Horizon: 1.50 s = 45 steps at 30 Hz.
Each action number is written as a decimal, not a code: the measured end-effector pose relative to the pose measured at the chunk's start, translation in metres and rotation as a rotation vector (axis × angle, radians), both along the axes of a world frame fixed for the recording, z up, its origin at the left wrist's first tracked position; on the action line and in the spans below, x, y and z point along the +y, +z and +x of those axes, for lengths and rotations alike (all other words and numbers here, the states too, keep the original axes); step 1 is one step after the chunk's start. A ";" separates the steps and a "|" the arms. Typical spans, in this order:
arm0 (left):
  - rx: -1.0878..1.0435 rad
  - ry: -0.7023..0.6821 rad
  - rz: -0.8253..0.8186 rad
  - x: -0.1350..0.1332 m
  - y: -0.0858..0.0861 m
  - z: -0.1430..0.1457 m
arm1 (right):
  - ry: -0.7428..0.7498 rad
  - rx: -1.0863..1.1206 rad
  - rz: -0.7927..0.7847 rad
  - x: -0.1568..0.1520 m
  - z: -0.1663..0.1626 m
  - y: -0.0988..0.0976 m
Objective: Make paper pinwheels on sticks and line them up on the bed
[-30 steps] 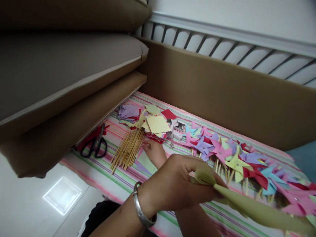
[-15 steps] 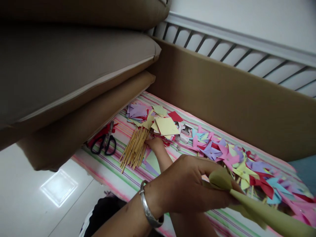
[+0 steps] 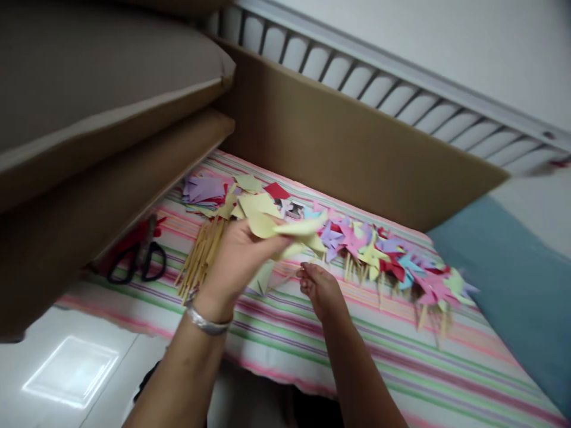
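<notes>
My left hand [image 3: 234, 255], with a silver bracelet at its wrist, is closed on a pale yellow paper pinwheel [image 3: 285, 232], whose folded blades stick out to the right. My right hand [image 3: 321, 288] is just below and right of the pinwheel, its fingertips pinched together. What they hold, if anything, is too small and blurred to make out. A bundle of thin wooden sticks [image 3: 198, 255] lies left of my left hand. Behind it are loose yellow paper squares [image 3: 256, 205], partly hidden by the pinwheel. A pale folded paper [image 3: 262, 278] lies between my hands.
Scissors [image 3: 138, 261] with black handles lie at the left, by a stack of purple and other paper [image 3: 205, 190]. Colourful pinwheels on sticks [image 3: 375, 255] line the striped cloth [image 3: 401, 351] on the right. Large brown cushions [image 3: 134, 137] lean in at the upper left.
My left hand has moved left with the yellow pinwheel. My right hand has drawn away from the stick bundle toward the right, and my arms no longer cross. The view has shifted right.
</notes>
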State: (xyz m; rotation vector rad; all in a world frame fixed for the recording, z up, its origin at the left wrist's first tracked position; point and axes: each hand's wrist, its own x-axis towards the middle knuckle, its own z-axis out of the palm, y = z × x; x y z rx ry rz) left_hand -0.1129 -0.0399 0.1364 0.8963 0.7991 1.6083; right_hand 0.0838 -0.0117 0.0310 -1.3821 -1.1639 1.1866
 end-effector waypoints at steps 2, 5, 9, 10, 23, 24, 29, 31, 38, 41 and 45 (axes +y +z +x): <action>-0.108 0.124 0.001 0.008 -0.007 0.003 | -0.102 0.029 -0.092 -0.013 0.026 -0.007; -0.203 0.198 0.015 0.014 -0.013 0.013 | -0.217 0.037 -0.150 -0.030 0.054 -0.016; -0.218 0.198 0.041 0.016 -0.015 0.025 | -0.235 -0.094 -0.188 -0.044 0.078 -0.020; -0.214 0.199 0.038 0.016 -0.015 0.027 | -0.235 -0.148 -0.195 -0.047 0.083 -0.019; -0.085 0.153 0.041 0.030 -0.034 0.056 | 0.333 -1.113 0.305 -0.021 0.032 -0.022; -0.066 0.147 0.019 0.032 -0.038 0.057 | 0.329 -1.120 0.291 -0.018 0.032 -0.024; 0.077 0.059 -0.127 0.039 -0.057 0.065 | 0.169 -0.832 0.228 -0.006 0.044 -0.018; 0.153 -0.026 -0.179 0.038 -0.063 0.069 | 0.073 -0.516 0.176 -0.001 0.050 -0.006; 0.549 -0.410 -0.007 0.032 -0.059 0.088 | 0.048 0.264 0.025 0.002 0.067 0.037; 0.609 -0.435 0.115 0.032 -0.053 0.095 | 0.100 0.339 -0.012 -0.004 0.071 0.044; 0.633 -0.400 0.267 0.032 -0.049 0.099 | 0.124 0.354 -0.009 -0.009 0.073 0.047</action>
